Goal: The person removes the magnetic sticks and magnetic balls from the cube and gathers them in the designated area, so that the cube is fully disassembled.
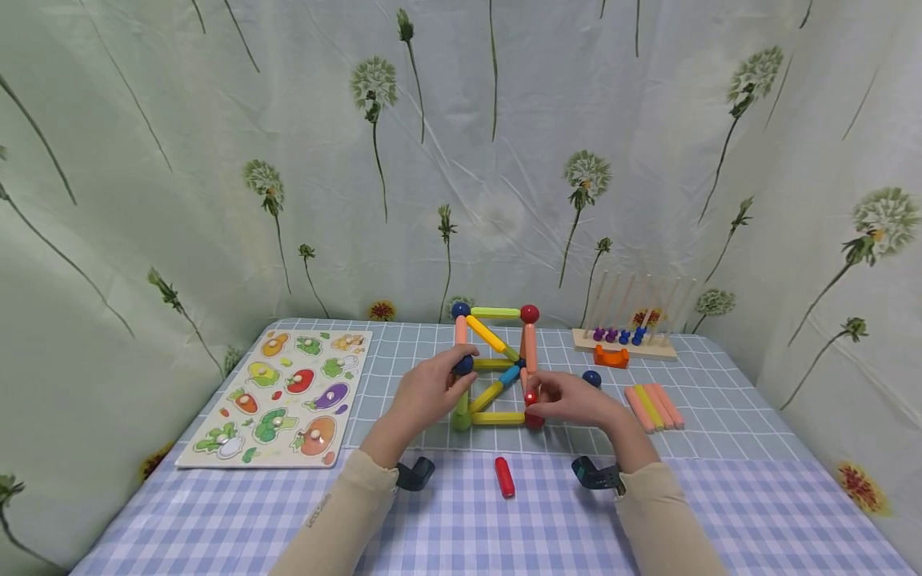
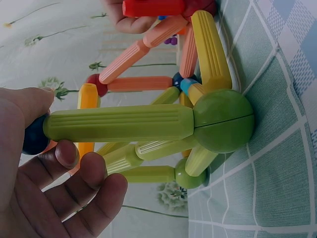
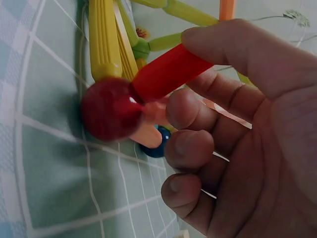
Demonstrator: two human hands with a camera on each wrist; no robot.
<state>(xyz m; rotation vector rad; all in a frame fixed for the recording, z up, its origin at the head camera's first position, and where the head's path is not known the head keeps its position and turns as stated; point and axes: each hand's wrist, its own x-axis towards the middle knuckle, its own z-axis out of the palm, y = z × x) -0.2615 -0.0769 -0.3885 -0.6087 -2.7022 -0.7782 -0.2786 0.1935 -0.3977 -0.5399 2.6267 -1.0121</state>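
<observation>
A frame of coloured magnetic rods and balls stands on the table, with a yellow rod (image 1: 497, 418) along its near bottom edge. My left hand (image 1: 430, 388) pinches the dark blue ball (image 1: 464, 366) on top of an upright green rod (image 2: 121, 123), whose lower end meets a green ball (image 2: 224, 121). At the near right corner, my right hand (image 1: 572, 398) pinches a red rod (image 3: 171, 73) between thumb and forefinger. The rod's lower end touches a red ball (image 3: 110, 109) and tilts from it. The right hand's other fingers are curled beneath, holding nothing.
A loose red rod (image 1: 504, 478) lies in front of the frame. To the right are a dark blue ball (image 1: 592, 378), an orange curved piece (image 1: 611, 358), several rods (image 1: 655, 406) and a pegged wooden stand (image 1: 670, 350). A vegetable puzzle board (image 1: 288, 392) lies left.
</observation>
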